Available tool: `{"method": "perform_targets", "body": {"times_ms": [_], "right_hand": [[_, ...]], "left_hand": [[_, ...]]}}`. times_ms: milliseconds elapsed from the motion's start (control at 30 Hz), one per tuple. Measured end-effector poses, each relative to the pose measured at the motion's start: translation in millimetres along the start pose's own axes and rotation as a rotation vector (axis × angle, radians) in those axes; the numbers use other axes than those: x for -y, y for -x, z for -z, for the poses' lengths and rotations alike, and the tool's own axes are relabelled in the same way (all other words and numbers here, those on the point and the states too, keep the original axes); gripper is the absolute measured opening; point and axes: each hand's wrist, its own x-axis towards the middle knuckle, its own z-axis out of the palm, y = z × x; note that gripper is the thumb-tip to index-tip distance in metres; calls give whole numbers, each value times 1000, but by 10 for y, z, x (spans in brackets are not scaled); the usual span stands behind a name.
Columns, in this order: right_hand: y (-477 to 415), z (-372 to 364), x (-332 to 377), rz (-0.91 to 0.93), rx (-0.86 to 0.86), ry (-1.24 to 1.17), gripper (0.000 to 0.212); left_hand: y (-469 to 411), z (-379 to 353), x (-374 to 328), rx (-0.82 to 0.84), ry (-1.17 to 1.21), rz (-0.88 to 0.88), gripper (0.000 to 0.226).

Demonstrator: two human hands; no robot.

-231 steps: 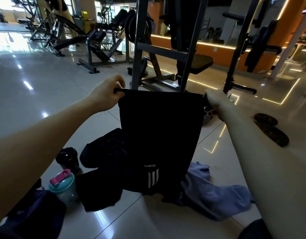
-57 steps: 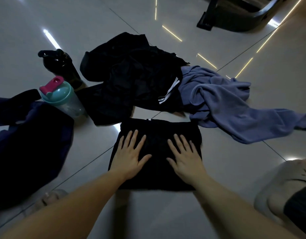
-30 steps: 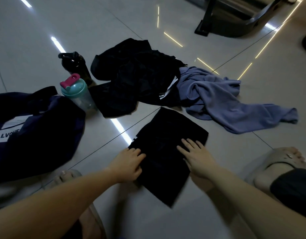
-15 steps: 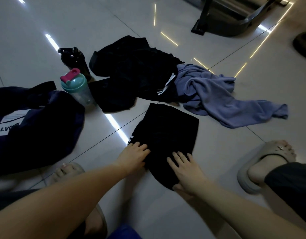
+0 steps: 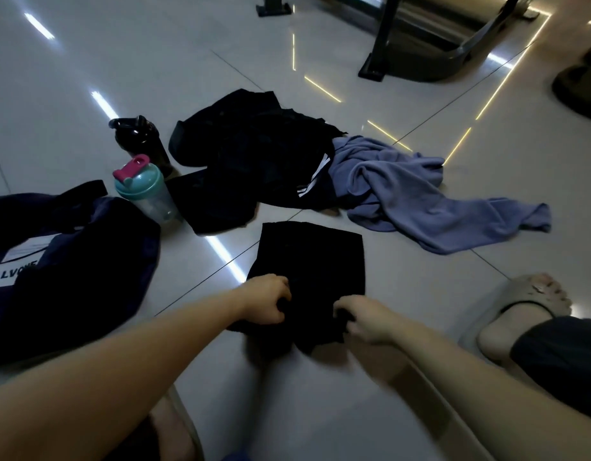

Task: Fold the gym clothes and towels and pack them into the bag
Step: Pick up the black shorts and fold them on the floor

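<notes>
A folded black garment (image 5: 312, 261) lies flat on the tiled floor in front of me. My left hand (image 5: 265, 302) grips its near left edge with curled fingers. My right hand (image 5: 362, 316) grips its near right edge the same way. Behind it sits a heap of black clothes (image 5: 254, 158) with white stripes showing. A blue-purple towel (image 5: 413, 194) lies crumpled to the right of that heap. The dark navy bag (image 5: 71, 271) with a white label lies at the left.
A teal shaker bottle (image 5: 144, 191) with a pink cap and a black bottle (image 5: 139, 138) stand between bag and clothes. My sandalled right foot (image 5: 520, 307) rests at the right. A machine base (image 5: 430, 44) stands at the back, weight plates (image 5: 583, 84) far right.
The garment went from held up, to flat under my palms, then turned on the floor. My fingers have now curled onto its near edge, which lifts slightly.
</notes>
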Motion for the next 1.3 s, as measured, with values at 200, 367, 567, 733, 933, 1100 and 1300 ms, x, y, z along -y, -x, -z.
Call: {"method": "perform_targets", "body": {"times_ms": [200, 367, 567, 733, 933, 1100, 1300], "right_hand": [[89, 618, -239, -151, 48, -690, 22], [5, 507, -361, -265, -76, -1030, 21], [-269, 311, -495, -505, -392, -1162, 10], [-399, 305, -496, -582, -405, -1072, 9], [-448, 122, -629, -692, -411, -787, 33], [-357, 40, -566, -723, -418, -550, 45], [-233, 73, -484, -760, -370, -369, 33]], "left_hand": [[-60, 695, -13, 170, 501, 177, 13], [-237, 815, 52, 54, 700, 273, 16], [-333, 678, 257, -133, 1012, 355, 55], [-366, 367, 471, -202, 1049, 498, 48], [-497, 83, 492, -386, 1227, 598, 40], [-489, -4, 288, -653, 416, 591, 42], [-558, -343, 68, -467, -149, 110, 90]]}}
